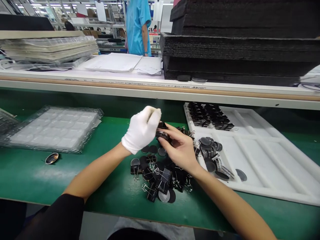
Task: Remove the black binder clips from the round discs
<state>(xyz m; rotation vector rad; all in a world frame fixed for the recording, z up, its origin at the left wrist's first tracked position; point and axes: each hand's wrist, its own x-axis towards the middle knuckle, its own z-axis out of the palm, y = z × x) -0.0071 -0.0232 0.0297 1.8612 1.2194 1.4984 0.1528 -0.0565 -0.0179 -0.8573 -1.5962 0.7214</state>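
Observation:
My left hand [143,129], in a white glove, is closed with its fingertips bent down just above my right hand. Whatever is in its fingers is hidden. My bare right hand [180,146] grips a round black part [162,135] between thumb and fingers. A black binder clip [162,125] shows at the top of that part, beside the glove. Below both hands lies a heap of black binder clips [163,180] with wire handles, mixed with dark and clear round discs [164,196].
A white compartment tray [252,160] at right holds rows of binder clips [210,115] and a pile of round discs [211,156]. Clear plastic trays [55,128] and a small round part [52,158] lie left. Black foam [237,50] and papers [115,62] fill the shelf. A person in blue [138,26] stands beyond.

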